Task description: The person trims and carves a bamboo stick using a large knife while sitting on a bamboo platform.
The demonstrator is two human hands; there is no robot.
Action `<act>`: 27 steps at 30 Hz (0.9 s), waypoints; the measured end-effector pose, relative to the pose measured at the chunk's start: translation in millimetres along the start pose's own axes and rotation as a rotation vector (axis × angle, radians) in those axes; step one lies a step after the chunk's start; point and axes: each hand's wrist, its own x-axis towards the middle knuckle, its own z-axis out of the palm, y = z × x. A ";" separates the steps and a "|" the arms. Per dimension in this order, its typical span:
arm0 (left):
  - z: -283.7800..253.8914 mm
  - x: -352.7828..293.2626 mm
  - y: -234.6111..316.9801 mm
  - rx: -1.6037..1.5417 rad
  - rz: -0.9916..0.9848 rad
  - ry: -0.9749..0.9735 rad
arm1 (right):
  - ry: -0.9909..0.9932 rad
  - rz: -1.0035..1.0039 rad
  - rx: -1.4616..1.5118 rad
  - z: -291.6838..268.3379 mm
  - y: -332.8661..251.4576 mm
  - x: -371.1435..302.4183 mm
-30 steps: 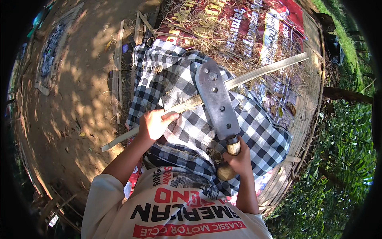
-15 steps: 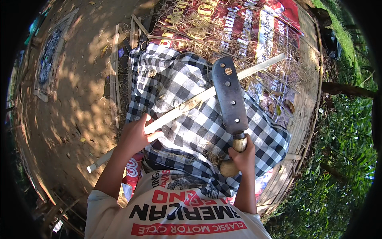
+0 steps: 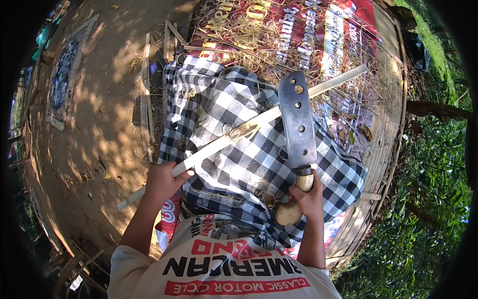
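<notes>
A long pale strip, seemingly split bamboo [image 3: 214, 148], slants across my lap from lower left to upper right. My left hand [image 3: 164, 183] is closed around its lower part. In my right hand [image 3: 306, 195] is a broad machete [image 3: 297, 119], gripped by its wooden handle, with a dark blade that has several round holes. The blade points away from me and crosses over the upper part of the strip. Thin curled shavings cling to the strip near its middle. Beneath both lies a black-and-white checked cloth [image 3: 239, 172] spread over my lap.
Beyond the cloth, a red printed banner [image 3: 271, 30] is strewn with shavings on a slatted bamboo platform [image 3: 386, 99]. Loose strips [image 3: 145, 94] lie along its left side. Bare ground [image 3: 107, 99] extends left, and green plants [image 3: 428, 199] grow to the right.
The machete has shifted slightly right and stands more upright. The strip has slid a little toward the upper right, and my left hand sits slightly lower.
</notes>
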 end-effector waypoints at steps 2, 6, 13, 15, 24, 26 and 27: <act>13.6 4.6 -3.2 -0.020 0.022 -0.029 | 0.020 0.042 -0.064 -0.5 -3.4 -5.0; 35.4 12.2 -13.4 -0.056 0.094 0.068 | -0.050 -0.067 -0.366 -20.7 -12.6 -6.8; 42.1 20.4 17.8 -0.011 0.076 0.128 | 0.159 -0.230 -0.398 -9.8 -6.5 2.7; 37.4 21.6 18.5 0.027 0.028 0.100 | 0.090 -0.238 -0.503 -4.1 -24.7 -2.8; 48.6 25.1 15.4 -0.030 0.112 0.179 | -0.065 -0.064 -0.283 -24.2 -24.4 5.6; 46.3 25.6 19.6 -0.091 0.108 0.192 | -0.172 0.020 -0.177 -32.3 -35.0 9.3; 46.8 27.6 22.6 -0.127 0.111 0.194 | -0.186 0.037 -0.161 -32.0 -36.2 11.1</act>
